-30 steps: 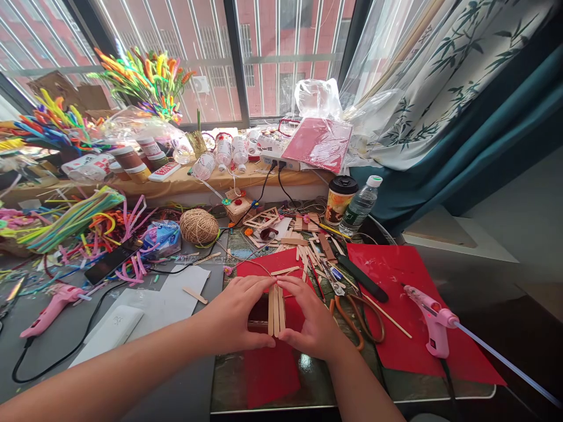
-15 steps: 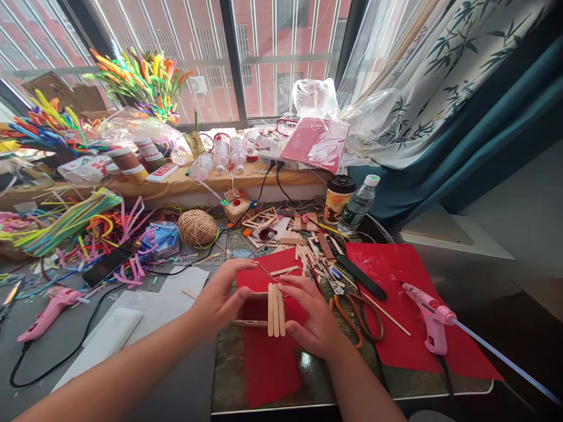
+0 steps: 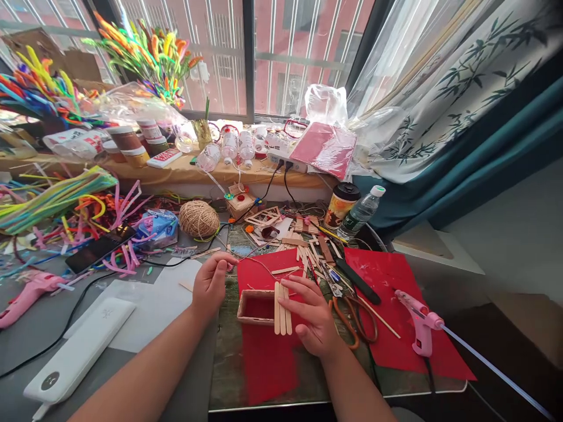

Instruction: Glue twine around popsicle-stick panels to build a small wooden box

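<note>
A small open-topped box of wooden craft sticks (image 3: 256, 322) stands in front of me on red paper. Three craft sticks (image 3: 282, 316) lie side by side across its right end. My right hand (image 3: 313, 313) rests its fingertips on these sticks, with the fingers stretched and the thumb apart. To the left of the box, my left hand (image 3: 211, 285) is closed in a pinch. A thin twine-like strand (image 3: 259, 261) runs from its fingertips toward the sticks. The strand's far end is hard to make out.
Loose craft sticks (image 3: 314, 252), scissors (image 3: 352, 328) and a black-handled tool (image 3: 358, 278) lie to the right. A pink glue gun (image 3: 420, 322) sits on red paper. A twine ball (image 3: 199, 220), a bottle (image 3: 363, 212) and a cup (image 3: 342, 205) stand behind. A white power bank (image 3: 81, 351) lies left.
My left hand has moved left, away from the box, and its fingers have closed, drawing the strand out. My right hand stays at the sticks. The view has shifted slightly.
</note>
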Available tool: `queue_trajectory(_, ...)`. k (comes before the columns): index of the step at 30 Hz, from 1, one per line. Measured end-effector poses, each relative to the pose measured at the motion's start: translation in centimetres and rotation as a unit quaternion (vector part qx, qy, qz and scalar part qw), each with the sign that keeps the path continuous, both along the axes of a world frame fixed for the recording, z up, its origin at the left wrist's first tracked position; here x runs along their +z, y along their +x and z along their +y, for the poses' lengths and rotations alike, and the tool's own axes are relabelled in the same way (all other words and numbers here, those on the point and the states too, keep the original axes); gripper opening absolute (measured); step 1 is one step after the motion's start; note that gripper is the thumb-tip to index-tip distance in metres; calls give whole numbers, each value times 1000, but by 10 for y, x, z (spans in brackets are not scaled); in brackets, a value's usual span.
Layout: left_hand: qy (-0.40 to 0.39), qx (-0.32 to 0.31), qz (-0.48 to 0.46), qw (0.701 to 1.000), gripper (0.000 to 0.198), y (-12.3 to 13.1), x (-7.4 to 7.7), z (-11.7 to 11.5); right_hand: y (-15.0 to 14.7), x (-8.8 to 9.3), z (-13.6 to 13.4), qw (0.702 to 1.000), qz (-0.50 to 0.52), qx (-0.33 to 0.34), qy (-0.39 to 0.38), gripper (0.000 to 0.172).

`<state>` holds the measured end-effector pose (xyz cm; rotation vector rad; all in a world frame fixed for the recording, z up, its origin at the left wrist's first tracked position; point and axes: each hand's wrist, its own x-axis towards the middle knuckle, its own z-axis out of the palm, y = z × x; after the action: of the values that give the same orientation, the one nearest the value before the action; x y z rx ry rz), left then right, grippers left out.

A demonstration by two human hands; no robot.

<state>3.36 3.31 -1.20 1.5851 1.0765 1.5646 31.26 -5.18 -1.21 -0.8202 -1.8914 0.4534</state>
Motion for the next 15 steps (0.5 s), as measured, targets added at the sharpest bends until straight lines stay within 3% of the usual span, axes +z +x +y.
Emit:
queue_trajectory(8, -40, -45, 7, 998, 34, -5, -11, 6, -4, 3, -1, 1000, 4, -10, -22, 58)
queue_trajectory(15, -17, -88, 49, 995, 24, -8, -4, 2, -5, 5, -1, 1000, 11, -7, -8, 56)
